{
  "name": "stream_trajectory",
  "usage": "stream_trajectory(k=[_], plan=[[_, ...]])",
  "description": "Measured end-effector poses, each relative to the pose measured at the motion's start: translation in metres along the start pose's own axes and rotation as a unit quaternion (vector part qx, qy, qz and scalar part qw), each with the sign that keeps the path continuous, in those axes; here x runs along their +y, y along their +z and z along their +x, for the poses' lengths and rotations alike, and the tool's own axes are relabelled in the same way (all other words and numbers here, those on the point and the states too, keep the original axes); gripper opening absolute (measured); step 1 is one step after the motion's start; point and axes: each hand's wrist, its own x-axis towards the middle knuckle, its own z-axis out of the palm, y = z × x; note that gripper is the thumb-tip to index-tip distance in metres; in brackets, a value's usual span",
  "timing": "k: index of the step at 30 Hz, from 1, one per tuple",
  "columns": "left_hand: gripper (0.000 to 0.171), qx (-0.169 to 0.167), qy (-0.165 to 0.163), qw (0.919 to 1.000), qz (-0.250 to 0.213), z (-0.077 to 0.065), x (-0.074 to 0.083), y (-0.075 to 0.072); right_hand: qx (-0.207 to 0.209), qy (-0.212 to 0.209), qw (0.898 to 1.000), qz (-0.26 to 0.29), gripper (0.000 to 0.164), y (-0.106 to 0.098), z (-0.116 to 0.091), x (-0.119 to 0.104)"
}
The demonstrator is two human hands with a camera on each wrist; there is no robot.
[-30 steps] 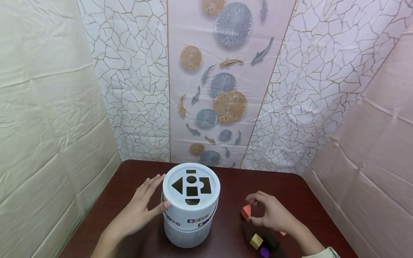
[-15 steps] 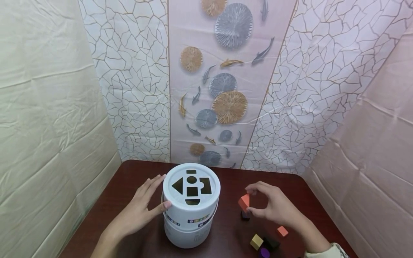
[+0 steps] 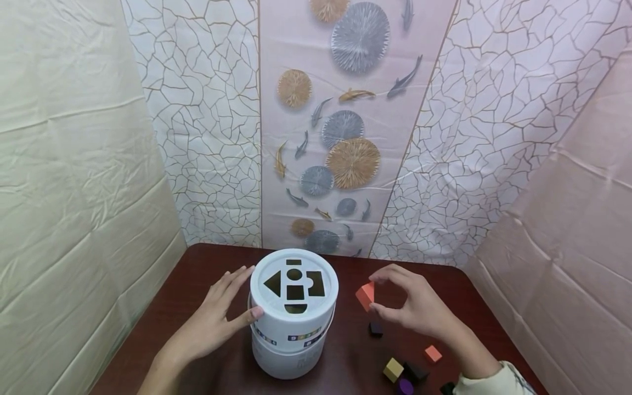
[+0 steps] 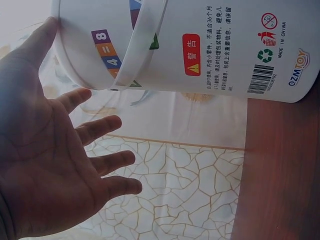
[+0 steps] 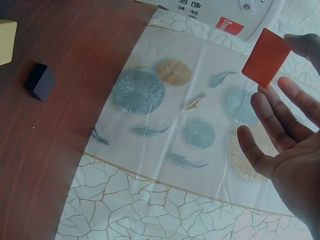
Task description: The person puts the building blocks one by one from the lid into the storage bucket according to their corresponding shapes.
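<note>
The white, plastic-looking cylindrical bucket (image 3: 288, 351) is stood upright, its round white lid (image 3: 271, 302) pierced by dark cut-outs, a triangle and a circle among them. Its left side is touched by the left hand (image 3: 219, 310), whose thumb and fingers are spread wide. Well apart to the right, an orange-red rectangular block (image 3: 365, 296) is pinched in the air between thumb and fingertip of the right hand (image 3: 410, 302), the nearer one; it is held on the bucket side of that hand, tilted, its long axis slanted. Lower down are seen a pale yellow block (image 3: 393, 370), a second orange-red block (image 3: 433, 354) and a small black block (image 3: 376, 329).
</note>
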Motion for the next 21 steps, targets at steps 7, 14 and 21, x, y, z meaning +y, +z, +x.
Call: stream_trajectory(k=[7,14,21], plan=[[0.088,0.003,0.007,1.0000,0.000,0.001,0.000,0.000,0.000,0.001,1.000,-0.006,0.055,-0.001,0.008,-0.004],[0.088,0.009,0.015,0.9998,-0.006,0.003,-0.002,0.000,0.013,-0.028,1.000,0.001,0.054,-0.002,0.019,-0.012],[0.087,0.011,0.014,0.9998,-0.007,0.002,-0.002,0.001,-0.005,-0.023,1.000,0.009,0.054,0.002,0.030,-0.023]])
